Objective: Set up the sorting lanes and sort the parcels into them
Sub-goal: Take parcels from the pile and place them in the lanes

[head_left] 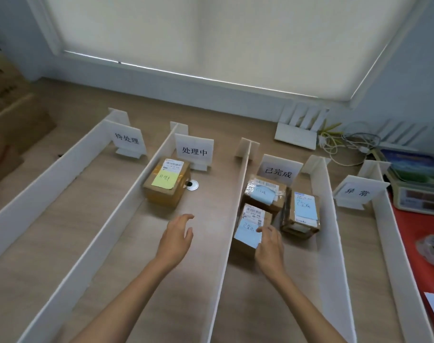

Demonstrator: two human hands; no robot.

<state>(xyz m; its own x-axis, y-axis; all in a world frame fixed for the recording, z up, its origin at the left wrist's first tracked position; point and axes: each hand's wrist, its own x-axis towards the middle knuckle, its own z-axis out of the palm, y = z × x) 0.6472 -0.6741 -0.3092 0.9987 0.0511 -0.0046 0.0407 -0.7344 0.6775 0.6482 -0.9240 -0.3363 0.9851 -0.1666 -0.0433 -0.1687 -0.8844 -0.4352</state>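
Note:
White dividers point(232, 214) split the wooden table into lanes, each with a white sign card point(194, 151) at its far end. One brown parcel with a yellow note point(166, 183) sits in the second lane. Three parcels with blue notes lie in the third lane: a far one point(264, 194), a right one point(301, 214) and a near one point(250, 231). My right hand point(269, 246) rests on the near parcel's right side, fingers curled over its top edge. My left hand point(177, 233) hovers relaxed over the second lane, holding nothing.
A small round metal disc point(192, 185) lies beside the yellow-note parcel. A scale point(420, 194) and a tape roll point(432, 248) sit on a red surface at right. Spare white boards point(297, 129) and cables lie at the back. Cardboard boxes point(15, 120) stand at left.

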